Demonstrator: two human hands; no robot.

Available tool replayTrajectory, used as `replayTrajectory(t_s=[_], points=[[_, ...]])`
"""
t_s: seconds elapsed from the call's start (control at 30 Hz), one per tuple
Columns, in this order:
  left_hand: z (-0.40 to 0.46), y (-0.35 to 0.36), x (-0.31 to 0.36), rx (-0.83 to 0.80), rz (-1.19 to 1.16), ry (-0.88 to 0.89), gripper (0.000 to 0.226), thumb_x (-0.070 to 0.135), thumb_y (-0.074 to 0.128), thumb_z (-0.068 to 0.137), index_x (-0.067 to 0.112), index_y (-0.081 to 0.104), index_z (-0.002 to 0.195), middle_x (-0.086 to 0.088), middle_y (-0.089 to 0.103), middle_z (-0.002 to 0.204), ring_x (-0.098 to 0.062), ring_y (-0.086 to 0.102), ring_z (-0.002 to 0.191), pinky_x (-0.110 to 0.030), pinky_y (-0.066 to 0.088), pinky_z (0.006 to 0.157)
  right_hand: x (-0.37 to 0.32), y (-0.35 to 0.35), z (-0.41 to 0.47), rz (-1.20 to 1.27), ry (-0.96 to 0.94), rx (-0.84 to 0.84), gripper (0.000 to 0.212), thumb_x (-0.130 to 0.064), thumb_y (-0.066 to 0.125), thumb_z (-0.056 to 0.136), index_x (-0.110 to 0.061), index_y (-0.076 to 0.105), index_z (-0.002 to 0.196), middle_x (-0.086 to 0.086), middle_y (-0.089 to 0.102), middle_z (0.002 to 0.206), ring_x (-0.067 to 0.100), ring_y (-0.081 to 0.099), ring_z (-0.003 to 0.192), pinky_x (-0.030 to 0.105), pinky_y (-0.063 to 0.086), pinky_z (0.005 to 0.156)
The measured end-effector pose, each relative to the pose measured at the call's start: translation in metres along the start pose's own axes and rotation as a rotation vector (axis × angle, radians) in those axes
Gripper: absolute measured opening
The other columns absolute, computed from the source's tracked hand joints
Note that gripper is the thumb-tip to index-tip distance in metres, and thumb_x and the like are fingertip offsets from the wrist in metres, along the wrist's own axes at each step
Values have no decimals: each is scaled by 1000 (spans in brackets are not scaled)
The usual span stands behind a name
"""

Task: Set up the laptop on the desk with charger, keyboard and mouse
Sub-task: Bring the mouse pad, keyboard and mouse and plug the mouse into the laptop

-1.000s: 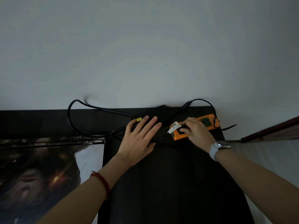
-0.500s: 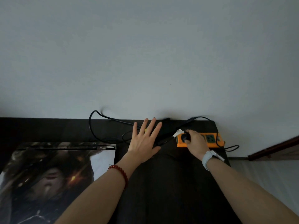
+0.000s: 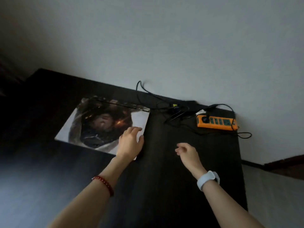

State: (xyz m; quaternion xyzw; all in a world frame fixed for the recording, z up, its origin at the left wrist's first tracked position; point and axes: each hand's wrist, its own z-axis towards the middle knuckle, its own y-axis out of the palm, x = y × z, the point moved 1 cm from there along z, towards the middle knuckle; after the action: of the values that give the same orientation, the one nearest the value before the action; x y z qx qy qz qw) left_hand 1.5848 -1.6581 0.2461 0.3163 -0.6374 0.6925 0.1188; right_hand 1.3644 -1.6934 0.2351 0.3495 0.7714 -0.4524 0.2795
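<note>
The left hand (image 3: 130, 142) rests spread and empty on the closed laptop (image 3: 102, 124); sliding it could snag the charger cable (image 3: 174, 112) beyond. The right hand (image 3: 187, 153) hovers loosely curled, empty, power strip (image 3: 217, 122) beyond it.

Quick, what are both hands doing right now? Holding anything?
Left hand: open, fingers spread, resting on the laptop lid, holding nothing.
Right hand: loosely curled above the desk, empty.
</note>
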Motion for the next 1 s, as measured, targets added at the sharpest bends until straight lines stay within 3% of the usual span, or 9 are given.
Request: replayTrajectory(t_s=[0.1,0.2,0.37,0.57,0.67,0.8,0.93,1.0], points=[[-64,-29,-43,64,-87,-153,30,17,55,88,12,61,117,-7,59,122,-25,57,107,-41,46,93,-11,54,-34,8,-31,-206,25,-18,39,96,-16,58,114,-4,64,95,8,61,86,20,47,73],[-131,-58,-95,161,-99,-352,24,14,55,87,11,65,109,-9,65,109,-26,60,97,-31,45,85,-21,113,-68,-38,-70,-370,24,-18,39,97,-17,59,112,-5,65,93,7,62,84,21,48,72],[-231,-108,-172,343,-163,-636,23,17,52,89,15,66,107,-6,68,104,-23,62,95,-25,43,82,-45,210,-129,-144,-148,-542,26,-15,38,96,-14,60,108,1,66,91,11,63,82,22,47,71],[-370,-177,-262,572,-266,-832,21,21,52,90,17,67,104,0,70,99,-9,62,91,-18,40,77,-88,364,-236,-270,-331,-750,25,-10,39,94,-9,62,102,3,66,82,18,62,75,28,47,72],[-447,-204,-311,594,-264,-934,20,21,51,90,20,67,101,2,70,97,-8,61,88,-19,40,73,-95,438,-296,-294,-379,-871,23,-9,40,94,-8,63,100,2,65,77,16,60,67,27,49,66],[-549,-243,-378,590,-254,-1094,21,21,49,91,17,65,104,-4,70,103,-19,62,99,-26,45,81,-101,530,-374,-374,-408,-1048,19,-11,40,95,-15,58,97,-2,63,76,5,59,60,6,41,49],[-621,-264,-426,630,-319,-1220,22,19,50,91,15,63,107,-5,68,109,-19,60,102,-22,40,83,-104,597,-419,-494,-424,-1117,21,-15,41,95,-16,60,103,-3,64,81,3,59,62,7,42,50],[-636,-267,-450,642,-375,-1271,23,20,51,91,15,61,111,-6,67,112,-18,59,102,-22,39,83,-111,627,-426,-543,-443,-1111,23,-16,42,94,-16,60,109,1,66,91,11,60,74,15,46,62]])
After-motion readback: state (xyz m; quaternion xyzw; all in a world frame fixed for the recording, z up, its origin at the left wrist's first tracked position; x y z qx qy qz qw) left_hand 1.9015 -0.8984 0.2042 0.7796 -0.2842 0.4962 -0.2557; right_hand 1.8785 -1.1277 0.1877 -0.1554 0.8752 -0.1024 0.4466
